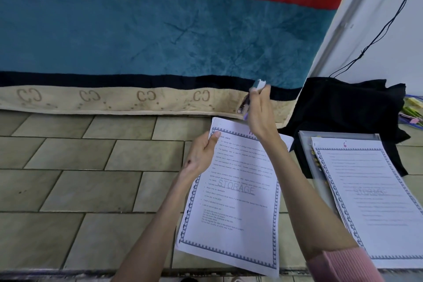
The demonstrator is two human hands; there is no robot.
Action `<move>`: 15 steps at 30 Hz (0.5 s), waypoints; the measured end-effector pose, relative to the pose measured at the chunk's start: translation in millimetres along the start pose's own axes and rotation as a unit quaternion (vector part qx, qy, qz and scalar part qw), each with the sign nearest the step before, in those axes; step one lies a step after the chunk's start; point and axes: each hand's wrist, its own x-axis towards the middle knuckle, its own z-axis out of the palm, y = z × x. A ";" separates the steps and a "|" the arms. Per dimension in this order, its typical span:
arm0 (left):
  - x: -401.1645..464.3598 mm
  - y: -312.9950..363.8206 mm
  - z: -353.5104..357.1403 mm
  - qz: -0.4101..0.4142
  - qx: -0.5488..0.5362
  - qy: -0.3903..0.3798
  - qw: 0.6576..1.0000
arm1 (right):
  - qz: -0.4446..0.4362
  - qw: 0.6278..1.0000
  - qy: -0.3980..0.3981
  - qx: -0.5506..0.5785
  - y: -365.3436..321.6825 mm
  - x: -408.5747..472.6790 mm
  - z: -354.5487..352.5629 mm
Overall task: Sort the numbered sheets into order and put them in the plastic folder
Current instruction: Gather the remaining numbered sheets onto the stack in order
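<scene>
My left hand (201, 155) grips the upper left edge of a printed sheet (233, 192) with a blue patterned border and a "STORAGE" watermark, lifted over the tiled floor. My right hand (259, 112) hovers above the sheet's top edge, closed on a purple marker pen (250, 98) with a grey cap pointing up. To the right lies a stack of similar sheets (375, 201), the top one marked "6" in red. That stack rests on a clear plastic folder (305, 142), whose edge shows at the upper left of the stack.
A teal, red and beige blanket (160, 36) covers the floor ahead. Black cloth (343, 107) lies behind the folder. A black cable (375, 36) runs down the white wall at right. Coloured items (412, 110) sit at the far right edge.
</scene>
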 end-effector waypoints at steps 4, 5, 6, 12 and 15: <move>2.0 -2.7 -1.5 0.006 0.002 -0.010 1.000 | -0.059 0.993 0.022 -0.096 12.1 -2.7 8.2; 2.1 -2.7 -1.4 0.005 0.004 -0.012 1.000 | -0.058 0.993 0.035 -0.096 12.5 -2.9 10.7; 1.8 -1.5 -1.0 0.007 0.007 -0.014 1.000 | -0.056 0.993 0.037 -0.095 11.1 -3.3 13.4; -3.6 13.5 3.8 0.021 0.039 -0.018 0.999 | -0.078 0.991 -0.006 -0.112 -3.3 -10.1 26.5; -4.8 14.8 3.9 0.029 0.054 -0.023 0.998 | -0.077 0.990 -0.009 -0.118 -5.6 -11.7 31.1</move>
